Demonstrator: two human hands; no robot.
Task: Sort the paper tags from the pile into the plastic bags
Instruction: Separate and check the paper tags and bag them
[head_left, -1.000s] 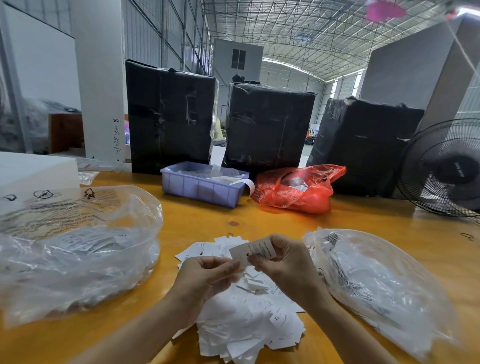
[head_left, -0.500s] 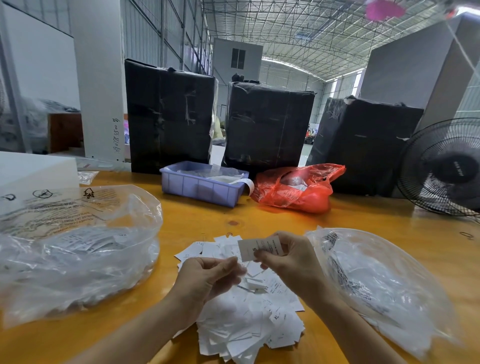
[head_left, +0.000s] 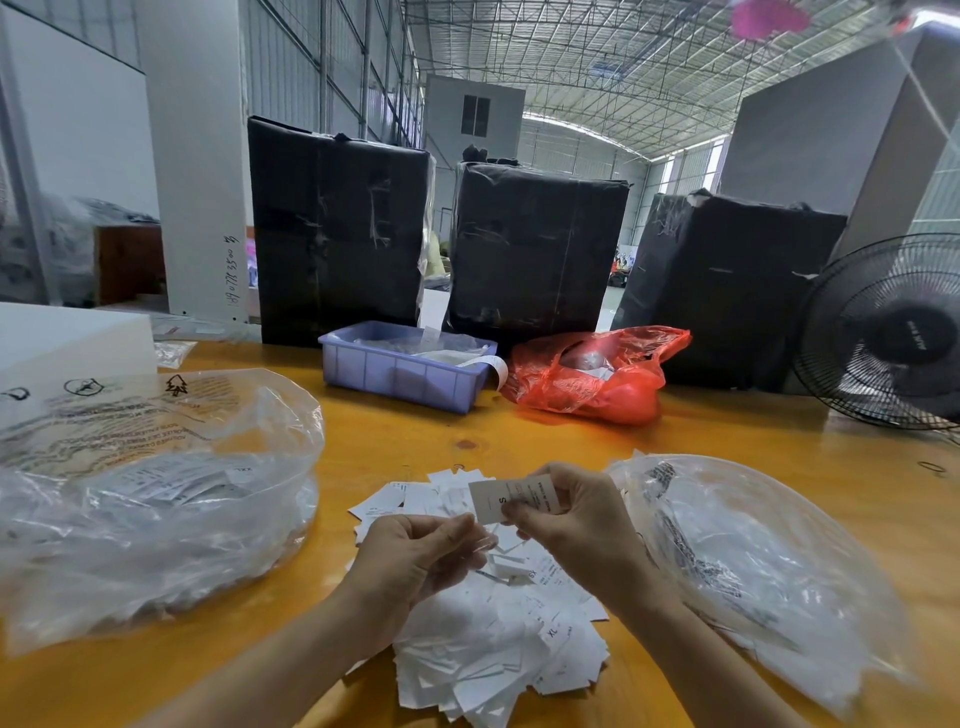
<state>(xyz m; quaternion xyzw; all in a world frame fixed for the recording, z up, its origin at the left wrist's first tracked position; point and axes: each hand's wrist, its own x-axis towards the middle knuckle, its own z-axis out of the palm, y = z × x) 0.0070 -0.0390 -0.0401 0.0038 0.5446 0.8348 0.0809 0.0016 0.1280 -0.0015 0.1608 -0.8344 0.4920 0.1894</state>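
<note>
clear bags (head_left: 156, 493) (head_left: 769, 571) flanking tag pile (head_left: 493, 639), bare table (head_left: 415, 441) beyond

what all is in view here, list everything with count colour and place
tag pile: one, white, table centre, near edge
held tag: one, white, marked S, above the pile
clear bags: two, see-through, left and right of the pile, tags inside
tray: one, lilac, behind the pile
red bag: one, right of the tray
wrapped boxes: three, black, back of the table
fan: one, black, far right
foam block: one, white, far left
table: one, yellow wood
left hand: fingers curled, whether it holds anything is unclear
right hand: pinch grip on the held tag
</note>
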